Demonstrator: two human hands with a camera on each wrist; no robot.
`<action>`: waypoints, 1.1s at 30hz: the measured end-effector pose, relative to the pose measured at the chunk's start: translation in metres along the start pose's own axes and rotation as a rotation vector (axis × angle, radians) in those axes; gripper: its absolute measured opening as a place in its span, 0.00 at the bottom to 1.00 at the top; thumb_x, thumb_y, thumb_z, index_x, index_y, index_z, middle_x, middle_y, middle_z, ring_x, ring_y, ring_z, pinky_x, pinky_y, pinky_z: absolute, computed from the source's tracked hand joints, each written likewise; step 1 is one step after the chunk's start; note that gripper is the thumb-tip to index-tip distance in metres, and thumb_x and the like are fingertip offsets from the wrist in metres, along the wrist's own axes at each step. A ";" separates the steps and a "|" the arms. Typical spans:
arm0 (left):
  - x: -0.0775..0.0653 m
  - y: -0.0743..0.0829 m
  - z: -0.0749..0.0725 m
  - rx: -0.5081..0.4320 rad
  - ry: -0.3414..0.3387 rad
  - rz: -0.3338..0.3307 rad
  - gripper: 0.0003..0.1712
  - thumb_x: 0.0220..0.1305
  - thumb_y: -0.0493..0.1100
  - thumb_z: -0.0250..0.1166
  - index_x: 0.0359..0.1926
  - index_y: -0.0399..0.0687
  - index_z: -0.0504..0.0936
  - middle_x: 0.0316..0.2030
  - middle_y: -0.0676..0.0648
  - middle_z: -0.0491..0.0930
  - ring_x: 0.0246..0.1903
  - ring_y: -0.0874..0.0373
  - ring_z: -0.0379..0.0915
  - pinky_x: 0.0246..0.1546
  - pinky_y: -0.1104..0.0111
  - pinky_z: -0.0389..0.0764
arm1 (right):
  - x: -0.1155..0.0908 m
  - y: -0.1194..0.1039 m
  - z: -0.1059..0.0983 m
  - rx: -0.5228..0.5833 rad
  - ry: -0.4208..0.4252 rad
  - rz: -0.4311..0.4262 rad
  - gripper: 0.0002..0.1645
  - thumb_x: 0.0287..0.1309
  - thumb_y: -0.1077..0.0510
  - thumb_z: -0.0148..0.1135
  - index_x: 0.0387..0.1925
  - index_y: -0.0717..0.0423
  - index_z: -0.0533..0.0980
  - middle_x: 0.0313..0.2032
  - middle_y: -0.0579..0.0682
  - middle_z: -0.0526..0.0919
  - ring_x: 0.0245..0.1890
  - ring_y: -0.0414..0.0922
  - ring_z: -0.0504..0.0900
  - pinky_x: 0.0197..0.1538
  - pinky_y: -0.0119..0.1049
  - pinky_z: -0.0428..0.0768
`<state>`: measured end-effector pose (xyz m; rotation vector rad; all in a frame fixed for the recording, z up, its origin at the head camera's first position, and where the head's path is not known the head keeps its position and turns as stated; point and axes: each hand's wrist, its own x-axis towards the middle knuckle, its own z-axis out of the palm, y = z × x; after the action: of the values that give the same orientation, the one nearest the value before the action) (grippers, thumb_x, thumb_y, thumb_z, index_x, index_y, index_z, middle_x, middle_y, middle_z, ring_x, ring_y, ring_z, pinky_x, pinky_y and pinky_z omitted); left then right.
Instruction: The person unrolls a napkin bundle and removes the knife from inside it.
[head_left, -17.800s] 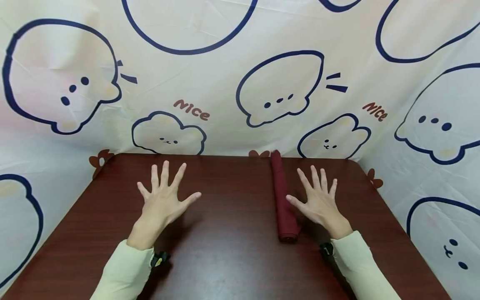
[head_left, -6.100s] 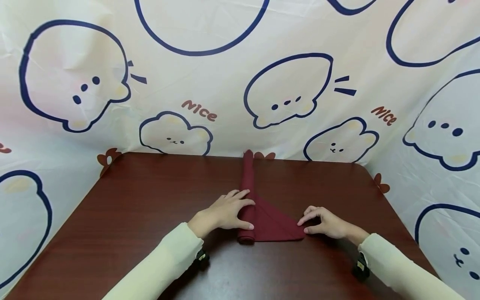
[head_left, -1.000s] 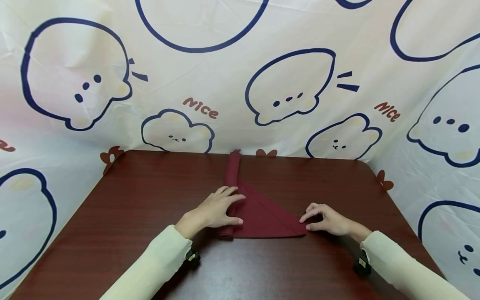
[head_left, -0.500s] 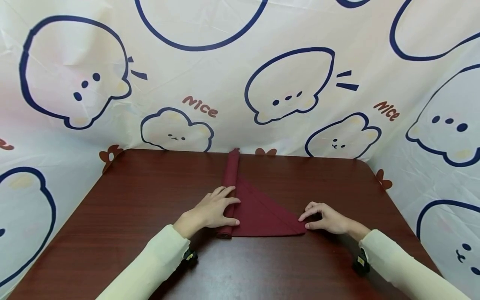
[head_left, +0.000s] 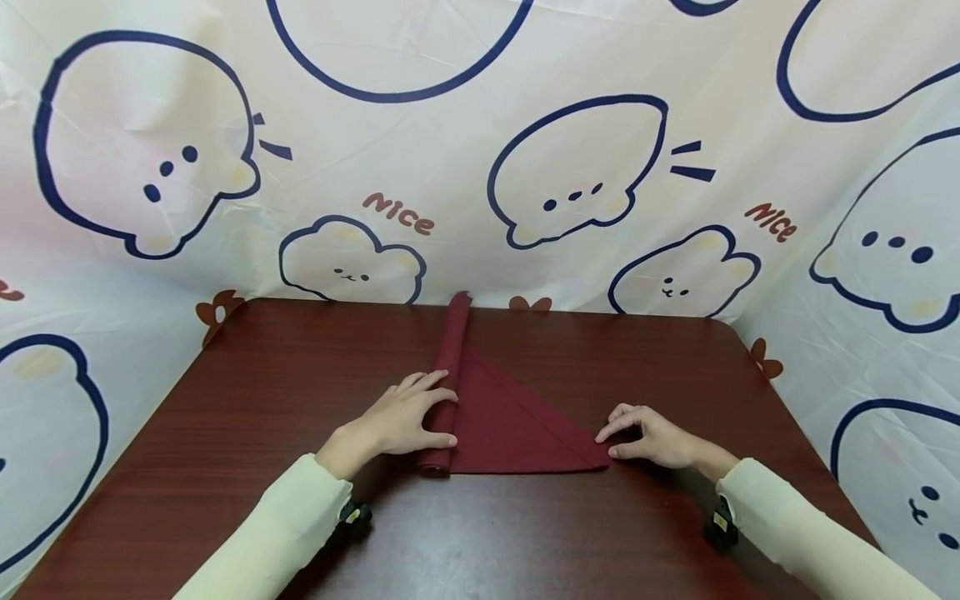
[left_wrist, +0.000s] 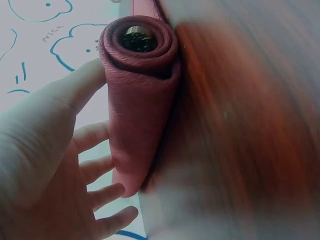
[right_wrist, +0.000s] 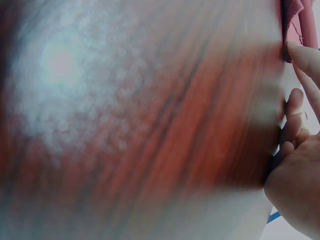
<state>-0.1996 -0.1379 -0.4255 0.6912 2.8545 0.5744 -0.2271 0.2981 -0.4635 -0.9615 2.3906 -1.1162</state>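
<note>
A wine-red cloth lies on the table, part rolled and part flat. The roll (head_left: 454, 333) runs front to back, and its near end (left_wrist: 142, 62) shows spiral layers round a dark centre in the left wrist view. From its right side spreads a flat triangular part (head_left: 510, 421) with a crease along the slanting edge. My left hand (head_left: 397, 417) rests against the roll, fingers spread and fairly straight along its left side and top. At the triangle's right corner, my right hand (head_left: 656, 437) pinches the cloth between thumb and forefinger, other fingers curled.
The dark brown wooden table (head_left: 562, 542) reaches back to a white cloth backdrop (head_left: 450, 158) with blue outlined figures, which also hangs at both sides. The roll's far end reaches the table's back edge. A black band (head_left: 355, 515) sits at my left wrist.
At first both hands were spread over the table beside the fully rolled cloth. Since then, my left hand and the roll have moved left, widening the flat triangle; lately my right hand stays at the corner.
</note>
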 end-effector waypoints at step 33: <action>-0.020 -0.030 -0.020 -0.068 -0.063 -0.086 0.37 0.59 0.58 0.73 0.68 0.53 0.76 0.74 0.38 0.65 0.73 0.35 0.56 0.68 0.34 0.61 | 0.000 0.001 -0.001 -0.001 -0.010 -0.011 0.12 0.62 0.56 0.69 0.46 0.53 0.87 0.42 0.53 0.79 0.47 0.34 0.71 0.52 0.33 0.69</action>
<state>-0.1987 -0.1791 -0.4179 0.5617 2.7762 0.6221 -0.2279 0.2992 -0.4640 -0.9798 2.3807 -1.1114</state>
